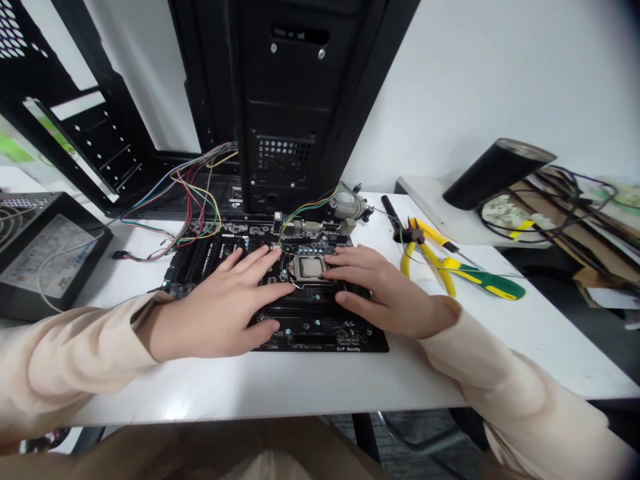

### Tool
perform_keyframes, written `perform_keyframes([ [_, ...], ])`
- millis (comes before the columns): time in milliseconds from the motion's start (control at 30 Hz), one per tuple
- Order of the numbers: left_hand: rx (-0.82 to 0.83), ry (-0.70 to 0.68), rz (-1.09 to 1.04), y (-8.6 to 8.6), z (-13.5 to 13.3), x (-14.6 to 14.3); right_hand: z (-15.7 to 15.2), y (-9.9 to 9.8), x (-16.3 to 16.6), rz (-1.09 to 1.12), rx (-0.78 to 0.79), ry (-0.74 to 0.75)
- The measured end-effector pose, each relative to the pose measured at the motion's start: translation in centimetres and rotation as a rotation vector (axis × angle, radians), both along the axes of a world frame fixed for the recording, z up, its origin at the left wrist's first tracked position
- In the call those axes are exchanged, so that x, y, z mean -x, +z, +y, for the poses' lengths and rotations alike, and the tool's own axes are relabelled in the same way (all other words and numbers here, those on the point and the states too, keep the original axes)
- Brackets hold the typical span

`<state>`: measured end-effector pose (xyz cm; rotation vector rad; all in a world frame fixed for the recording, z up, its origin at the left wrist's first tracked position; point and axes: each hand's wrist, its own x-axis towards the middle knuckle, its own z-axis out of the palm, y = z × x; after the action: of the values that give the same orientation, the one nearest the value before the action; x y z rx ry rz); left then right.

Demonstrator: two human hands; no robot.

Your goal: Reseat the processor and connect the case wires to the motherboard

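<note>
1. while both your hands lie over the motherboard (310, 309), the processor (312, 267) sits in its socket between them, right of your left hand (225, 303) and left of your right hand (393, 293).
2. your right hand is nearer: its fingertips reach the socket's right edge, while your left index fingertip lies by the near-left corner. whether either presses down, you cannot tell from here.
3. the fingers of both hands are spread wide, palms down, with nothing visibly held.
4. the motherboard lies flat on the white desk (210, 393), its long axis running left to right, with a bare strip along the near edge.
5. at the far side, the black computer case (290, 110) stands close behind the board, with loose wires (189, 207) trailing to the far left; a cooler (345, 201) sits at the far right corner.
6. a power supply (50, 260) fills the left; pliers (442, 270) and a green-and-yellow screwdriver (487, 279) lie right.
</note>
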<state>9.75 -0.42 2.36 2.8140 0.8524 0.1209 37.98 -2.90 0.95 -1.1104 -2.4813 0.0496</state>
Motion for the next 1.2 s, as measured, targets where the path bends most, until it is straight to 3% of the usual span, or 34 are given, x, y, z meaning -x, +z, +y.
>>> perform_keyframes([
  [200,-0.014,-0.003,0.01,-0.1,0.0,0.0,0.0,0.0,-0.3,0.033,0.053,0.006],
  [400,-0.025,0.001,0.029,-0.1,0.0,-0.1,0.3,0.3,-0.2,0.027,-0.013,0.026],
  [667,-0.04,-0.023,0.005,-0.2,0.0,0.0,0.7,1.1,-3.5,-0.05,-0.18,-0.324],
  [967,-0.041,-0.023,0.014,-0.1,0.2,0.0,0.9,0.3,-5.3,-0.311,-0.031,-0.526],
  [1200,0.023,-0.082,-0.006,0.2,0.3,0.5,1.0,1.4,-4.1,-0.315,0.189,-0.646],
])
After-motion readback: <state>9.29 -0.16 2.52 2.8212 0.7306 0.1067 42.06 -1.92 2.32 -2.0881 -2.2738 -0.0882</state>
